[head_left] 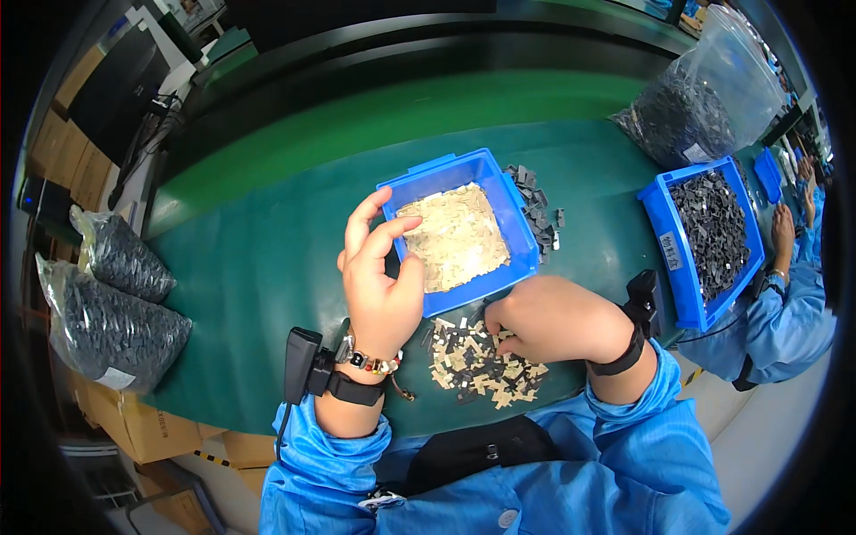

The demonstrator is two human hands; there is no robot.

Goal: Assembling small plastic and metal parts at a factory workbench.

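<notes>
A blue plastic bin (526,234) holds a heap of small flat cream-coloured pieces (455,234). Over the bin's left side is my left hand (383,276), its fingers curved and spread apart with nothing between them. In front of the bin, a mixed pile of small cream and dark grey pieces (481,367) lies loose on the green table. My right hand (562,323) reaches to the upper right of this pile with its fingertips pinched low. What they grip, if anything, is hidden. Beyond the bin's right side lies a heap of dark grey pieces (532,203).
At the right stands a second blue bin (673,259) full of dark pieces, with a large clear bag (691,107) of dark pieces behind it. Two more filled bags (116,325) sit at the left edge. A co-worker's hand (783,234) rests at the far right.
</notes>
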